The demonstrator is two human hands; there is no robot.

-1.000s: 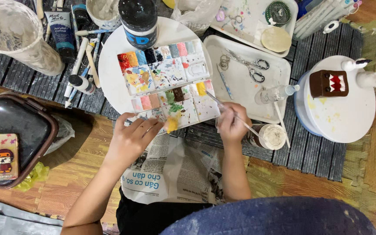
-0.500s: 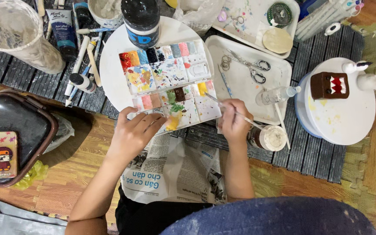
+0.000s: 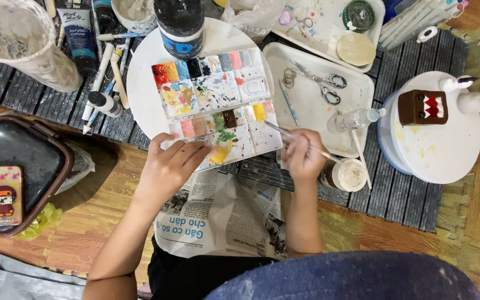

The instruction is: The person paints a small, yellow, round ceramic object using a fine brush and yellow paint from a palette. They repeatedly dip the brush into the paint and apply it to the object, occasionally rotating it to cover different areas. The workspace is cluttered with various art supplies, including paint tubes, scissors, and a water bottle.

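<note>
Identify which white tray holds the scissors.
The rectangular tray just right of the paint palette holds the scissors; the tray behind it holds round discs.

Scissors point(image 3: 316, 81) on a white tray point(image 3: 356, 128), a small clear bottle point(image 3: 355, 119) beside them. Brown toothed figure point(image 3: 422, 106) and a white figure point(image 3: 470, 100) on a round white stand point(image 3: 445, 155). Phone point(image 3: 4, 195) in a cartoon case on a dark lidded box point(image 3: 29, 161). Black jar point(image 3: 180, 25) on a round white board point(image 3: 143, 89). Blue paint tube point(image 3: 76, 34) and paint-crusted cup point(image 3: 20, 41) at upper left. Newspaper point(image 3: 223, 216) on the wood floor point(image 3: 95, 205). Small open pot point(image 3: 349, 174) near the tray.
</note>
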